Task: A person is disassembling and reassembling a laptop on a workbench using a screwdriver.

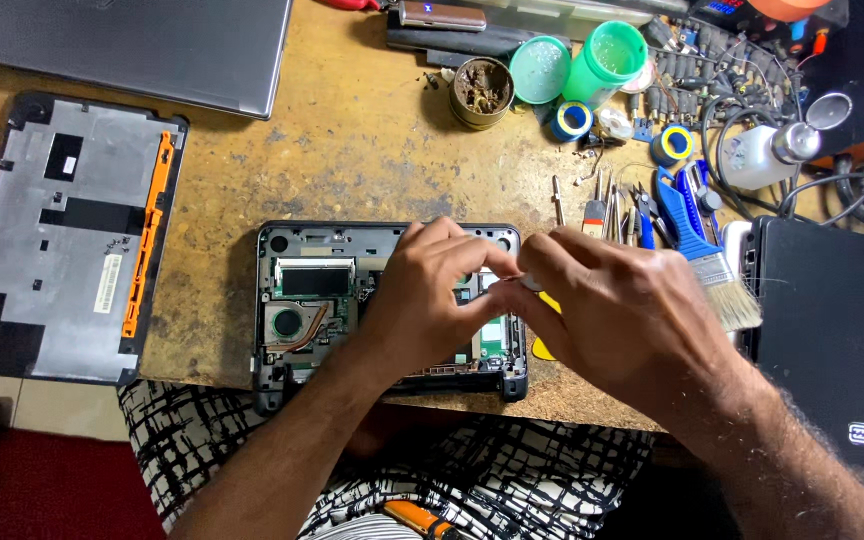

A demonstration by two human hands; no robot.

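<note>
— Head view: how are your hands placed?

— Your left hand (422, 300) and right hand (622, 310) meet above the opened laptop base (302, 300). Your fingertips pinch together on a small pale part (530, 283) held between both hands; what it is stays too small to tell.

— Where does that laptop base sit?

— It lies at the near edge of the wooden surface (352, 150), right in front of you, with your left hand covering its middle. On its uncovered left side you can see a round fan (286, 322) with a copper pipe running from it. A yellow pick (544, 348) peeks out below your right hand, by the base's right corner.

— And farther out?

— To your right, a blue-handled brush (702, 250) lies beside your right hand, with a row of small screwdrivers (607, 205) behind it and a black box (832, 330) past the bristles. To your left, well apart, rests the removed grey cover (62, 230) with an orange strip. Behind it lies a closed grey laptop (152, 45). At the back stand a green cup (607, 55), a round tin (482, 92) and a white bottle (762, 155).
</note>
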